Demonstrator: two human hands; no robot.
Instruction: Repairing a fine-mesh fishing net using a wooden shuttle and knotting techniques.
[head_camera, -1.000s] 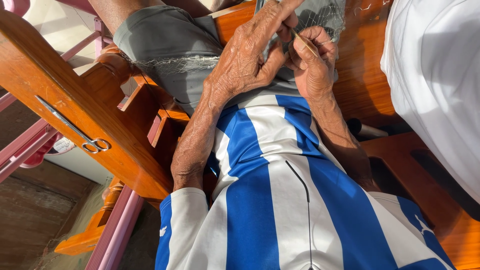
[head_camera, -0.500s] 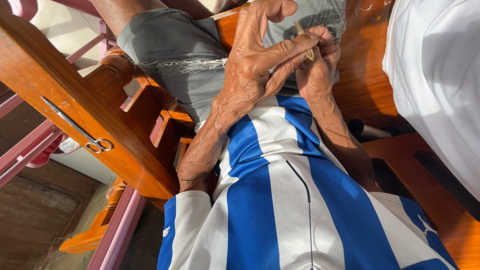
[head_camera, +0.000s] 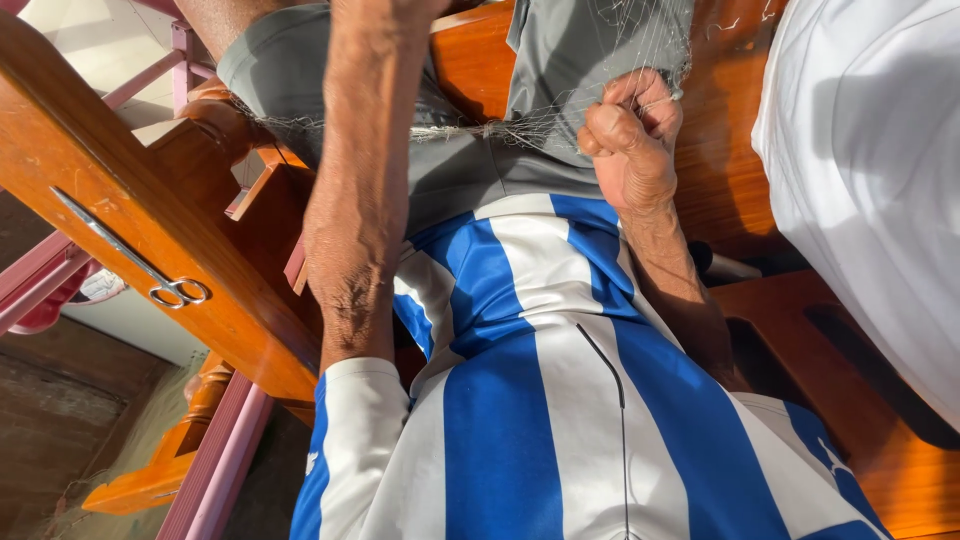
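Note:
I am seated in a blue and white striped shirt and grey shorts (head_camera: 460, 170). My right hand (head_camera: 630, 135) is closed in a fist over my lap, gripping a fine, pale fishing net (head_camera: 610, 50) that hangs over the shorts. A bunched strand of the net (head_camera: 450, 131) runs left from the fist across my thigh. My left forearm (head_camera: 355, 200) reaches straight up past the top edge, so the left hand is out of view.
Metal scissors (head_camera: 135, 258) lie on the sloping wooden armrest (head_camera: 100, 170) at left. A pink rail (head_camera: 215, 460) runs below it. White cloth (head_camera: 870, 170) fills the right side. Orange-brown wooden seat boards (head_camera: 800, 300) lie beneath me.
My left hand, which was working together with the right at the net, has lifted away upward and left the frame. The right hand has closed into a fist on the net.

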